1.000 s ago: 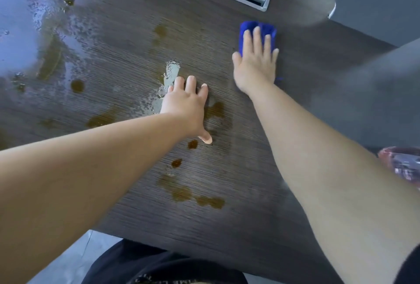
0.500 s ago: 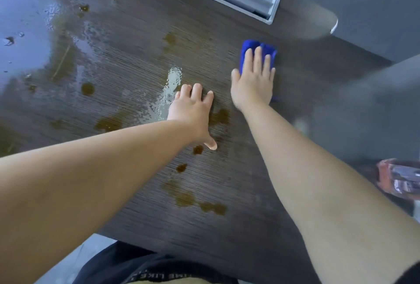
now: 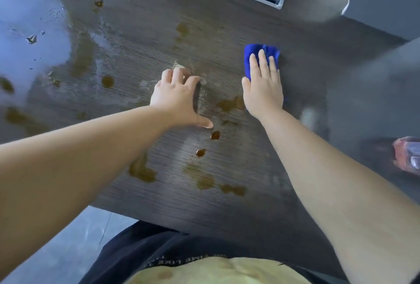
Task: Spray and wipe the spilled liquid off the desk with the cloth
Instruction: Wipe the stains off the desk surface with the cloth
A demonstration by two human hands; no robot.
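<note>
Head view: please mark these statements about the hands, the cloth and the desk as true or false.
1. The right hand presses the blue cloth on the desk with straight fingers. True.
2. The left hand holds a spray bottle. False: it rests on the desk and holds nothing.
3. Brown spots of liquid lie on the desk between the arms. True.
4. The cloth covers the spots nearest the desk's front edge. False: it lies farther back, apart from those spots.
</note>
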